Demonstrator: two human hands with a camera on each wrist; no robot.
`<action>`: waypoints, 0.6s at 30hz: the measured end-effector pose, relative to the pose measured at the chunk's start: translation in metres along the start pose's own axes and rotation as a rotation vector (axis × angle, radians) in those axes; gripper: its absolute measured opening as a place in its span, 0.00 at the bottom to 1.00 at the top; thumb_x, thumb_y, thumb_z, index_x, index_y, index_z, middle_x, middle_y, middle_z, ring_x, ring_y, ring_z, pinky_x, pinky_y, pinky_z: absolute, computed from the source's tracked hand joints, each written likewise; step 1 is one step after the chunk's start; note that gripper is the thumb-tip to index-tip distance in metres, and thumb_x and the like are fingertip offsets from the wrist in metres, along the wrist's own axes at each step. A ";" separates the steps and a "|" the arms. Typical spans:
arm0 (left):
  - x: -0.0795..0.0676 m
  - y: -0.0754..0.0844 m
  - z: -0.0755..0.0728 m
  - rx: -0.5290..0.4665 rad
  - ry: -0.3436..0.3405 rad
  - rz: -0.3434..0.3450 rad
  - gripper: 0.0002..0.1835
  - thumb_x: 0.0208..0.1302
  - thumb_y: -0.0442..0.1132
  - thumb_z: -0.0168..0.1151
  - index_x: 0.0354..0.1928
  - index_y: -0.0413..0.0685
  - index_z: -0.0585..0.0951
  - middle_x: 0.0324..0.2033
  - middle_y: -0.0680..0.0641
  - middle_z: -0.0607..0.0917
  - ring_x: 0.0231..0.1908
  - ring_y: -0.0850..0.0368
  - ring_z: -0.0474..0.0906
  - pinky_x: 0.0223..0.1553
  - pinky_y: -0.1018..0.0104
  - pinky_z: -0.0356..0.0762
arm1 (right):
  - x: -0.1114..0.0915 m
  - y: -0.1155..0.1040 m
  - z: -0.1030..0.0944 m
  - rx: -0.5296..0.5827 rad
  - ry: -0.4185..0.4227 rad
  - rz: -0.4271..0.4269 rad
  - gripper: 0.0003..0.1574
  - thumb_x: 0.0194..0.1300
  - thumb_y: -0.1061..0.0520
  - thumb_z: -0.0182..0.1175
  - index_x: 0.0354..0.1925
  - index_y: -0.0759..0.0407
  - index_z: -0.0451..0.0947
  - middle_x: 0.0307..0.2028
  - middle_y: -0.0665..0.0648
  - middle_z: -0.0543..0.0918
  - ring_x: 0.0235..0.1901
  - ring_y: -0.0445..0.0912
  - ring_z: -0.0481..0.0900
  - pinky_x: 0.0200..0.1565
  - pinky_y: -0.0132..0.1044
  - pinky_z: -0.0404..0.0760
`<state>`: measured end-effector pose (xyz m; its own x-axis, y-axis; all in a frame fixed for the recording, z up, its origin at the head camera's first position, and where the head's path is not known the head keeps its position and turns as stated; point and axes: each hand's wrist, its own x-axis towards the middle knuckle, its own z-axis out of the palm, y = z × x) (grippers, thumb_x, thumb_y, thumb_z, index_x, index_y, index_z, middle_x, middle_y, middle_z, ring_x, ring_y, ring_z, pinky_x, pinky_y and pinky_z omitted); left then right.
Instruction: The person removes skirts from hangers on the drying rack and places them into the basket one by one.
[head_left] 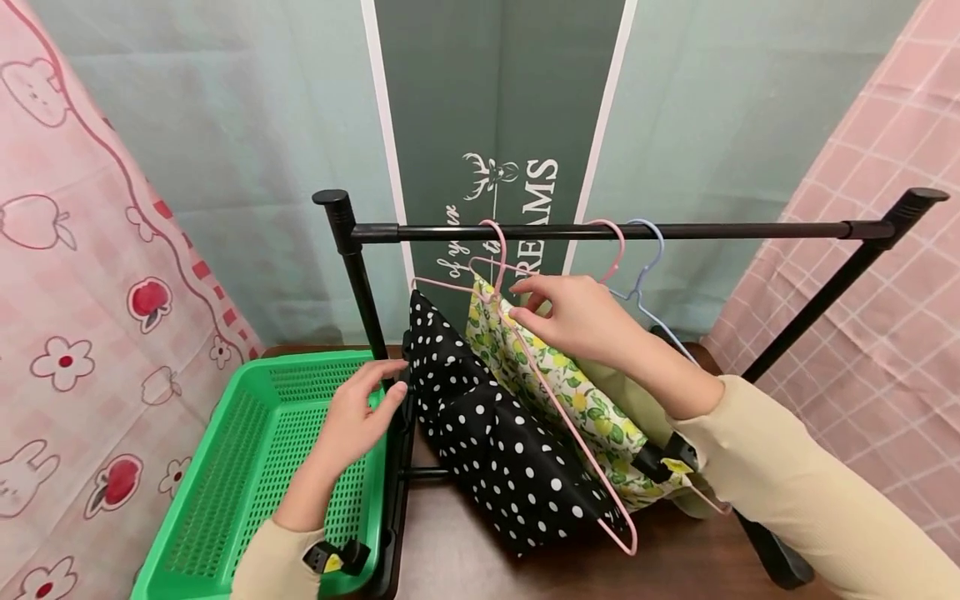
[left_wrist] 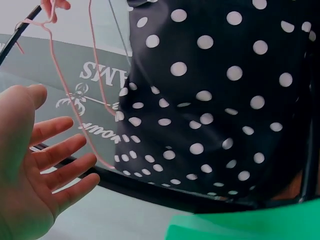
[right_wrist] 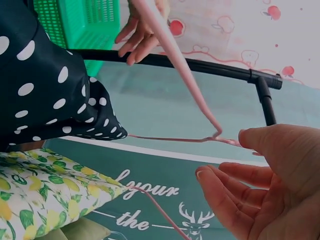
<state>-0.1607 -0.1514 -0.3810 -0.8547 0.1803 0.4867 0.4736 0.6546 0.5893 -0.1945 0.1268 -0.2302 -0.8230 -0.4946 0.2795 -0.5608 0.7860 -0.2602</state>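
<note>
A black cloth item with white polka dots [head_left: 487,433] hangs from a pink hanger [right_wrist: 186,80], whose hook is over the rail. Close to that hanger's neck is my right hand [head_left: 573,312], its thumb and fingers parted with a gap between them. In the right wrist view the thumb tip overlaps the base of the hook. At the left side of the polka-dot cloth, my left hand [head_left: 360,417] has its fingers loosely extended, fingertips right by the cloth's edge in the head view. In the left wrist view, its palm and spread fingers hold nothing.
A black rail [head_left: 750,231] crosses the view. Behind the polka-dot cloth hang a lemon-print cloth [head_left: 592,400] and a pale green one [right_wrist: 82,230]. A blue-purple hanger [head_left: 658,250] hangs farther right. A green plastic basket [head_left: 315,379] stands at left, beside the rack's post.
</note>
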 end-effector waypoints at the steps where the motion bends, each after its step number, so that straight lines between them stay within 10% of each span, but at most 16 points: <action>1: 0.000 0.000 0.004 -0.007 0.002 -0.013 0.17 0.62 0.49 0.50 0.51 0.56 0.73 0.49 0.55 0.74 0.47 0.58 0.71 0.32 0.62 0.72 | 0.001 0.000 0.001 0.002 -0.005 0.004 0.19 0.59 0.47 0.54 0.47 0.52 0.74 0.29 0.48 0.82 0.18 0.37 0.73 0.23 0.33 0.69; 18: -0.005 -0.003 0.039 -0.117 0.052 -0.154 0.16 0.62 0.47 0.50 0.48 0.50 0.77 0.38 0.53 0.78 0.35 0.62 0.77 0.34 0.64 0.75 | 0.023 -0.010 0.019 0.005 -0.059 0.021 0.17 0.57 0.46 0.54 0.41 0.53 0.77 0.23 0.45 0.80 0.20 0.39 0.73 0.26 0.33 0.70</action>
<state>-0.1658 -0.1257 -0.4099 -0.9084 0.0443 0.4157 0.3619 0.5813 0.7288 -0.2098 0.1008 -0.2386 -0.8385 -0.4990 0.2190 -0.5435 0.7949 -0.2697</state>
